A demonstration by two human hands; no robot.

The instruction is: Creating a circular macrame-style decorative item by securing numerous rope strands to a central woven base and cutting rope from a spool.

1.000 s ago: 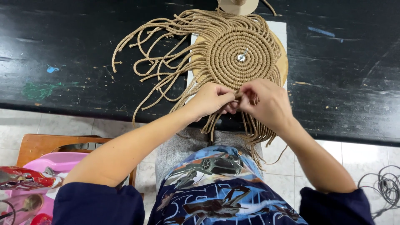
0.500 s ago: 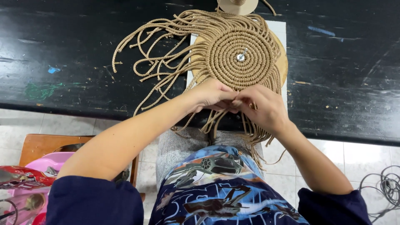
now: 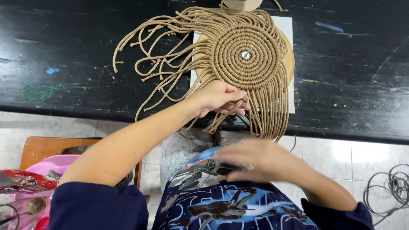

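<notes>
Cords of tan twine fan out from a round coiled mat that lies flat on the black table, its tight spiral rings centred on a small metal pin. The mat rests on a round wooden board, which in turn sits on a white sheet near the table's front edge. Loose cords sweep off to the left of the mat in curling strands, while another bunch hangs straight down over the table's edge on the right.

The left hand reaches in at the mat's lower left rim, its fingers curled and pinched closed around a few of the hanging strands, just at the table's edge. The right hand is lower, over the person's lap and well apart from the mat; it is blurred, palm down with fingers loosely spread, and whether it has anything under it cannot be told. A dark, narrow object shows just at its fingertips, too smeared to identify.

The person wears a dark blue top with a printed pattern. On the left stands a wooden stool with a pink plastic basin on it and a red wrapper beside that. A coil of grey cable lies on the tiled floor at the right.
</notes>
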